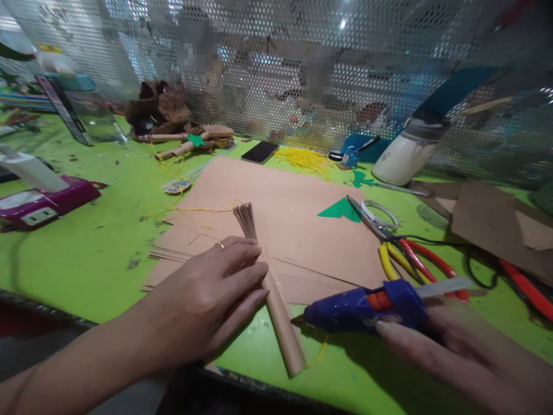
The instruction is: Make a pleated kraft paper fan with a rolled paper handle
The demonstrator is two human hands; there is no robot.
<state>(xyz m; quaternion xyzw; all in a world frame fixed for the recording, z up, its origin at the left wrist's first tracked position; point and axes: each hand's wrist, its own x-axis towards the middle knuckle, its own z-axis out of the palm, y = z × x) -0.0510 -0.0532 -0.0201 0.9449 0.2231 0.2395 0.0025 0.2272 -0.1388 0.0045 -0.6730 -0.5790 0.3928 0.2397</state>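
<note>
A brown paper roll (280, 317) with a fringed far end lies slantwise in front of me. My left hand (231, 282) presses its fingers over the upper part of the roll, thumb side out of sight underneath. In my right hand (427, 334) is a blue hot glue gun (345, 310), a clear glue stick poking out of its back. The gun's nozzle points left, at or very near the roll's right edge; contact cannot be made out. Under the roll's fringed end are stacked brown paper sheets (285, 225), and a thin yellow string runs left from there.
Right of the sheets lie scissors (375, 222), yellow- and red-handled tools, and a green paper piece (341, 210). Further back are a phone (260, 152), yellow strands (305, 160) and a white bottle (408, 153). A purple power strip (52, 202) sits left. Perforated metal (268, 69) borders the table.
</note>
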